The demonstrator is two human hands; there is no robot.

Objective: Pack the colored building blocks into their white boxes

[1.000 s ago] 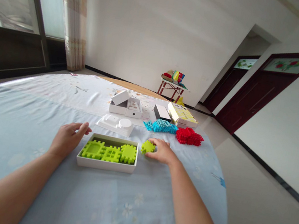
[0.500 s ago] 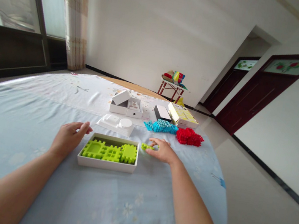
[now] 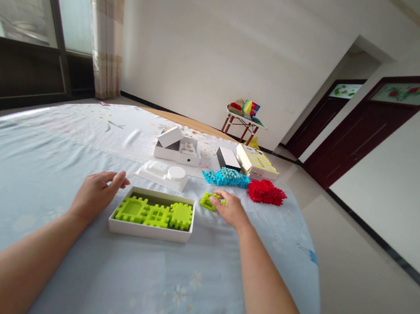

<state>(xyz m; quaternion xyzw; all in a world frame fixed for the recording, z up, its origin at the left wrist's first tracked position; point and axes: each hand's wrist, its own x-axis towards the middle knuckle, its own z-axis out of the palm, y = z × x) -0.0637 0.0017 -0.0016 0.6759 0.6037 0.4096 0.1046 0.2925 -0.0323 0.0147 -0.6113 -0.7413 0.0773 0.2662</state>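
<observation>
My right hand (image 3: 230, 209) pinches a lime-green interlocking block (image 3: 208, 201), a square frame with notched edges, just right of a shallow white box. Part of the block is covered by my fingers. The white box (image 3: 148, 231) holds several lime-green blocks: one with a round-cornered recess (image 3: 132, 209), one with a window grid (image 3: 157, 216) and a plain one (image 3: 181, 216). My left hand (image 3: 98, 191) rests on the cloth at the box's left end, fingers loosely bent and slightly apart, with nothing seen in them.
Behind the box lie a white moulded plastic tray (image 3: 162, 174), an opened white box (image 3: 170, 149), a black-and-white box (image 3: 228, 158) and a yellow box (image 3: 257, 161). A blue block pile (image 3: 226, 177) and a red one (image 3: 266, 192) sit right on the tablecloth (image 3: 123, 277).
My right hand has moved slightly up and turned, so the green block now shows its square face beside the box. My left hand has stayed in place.
</observation>
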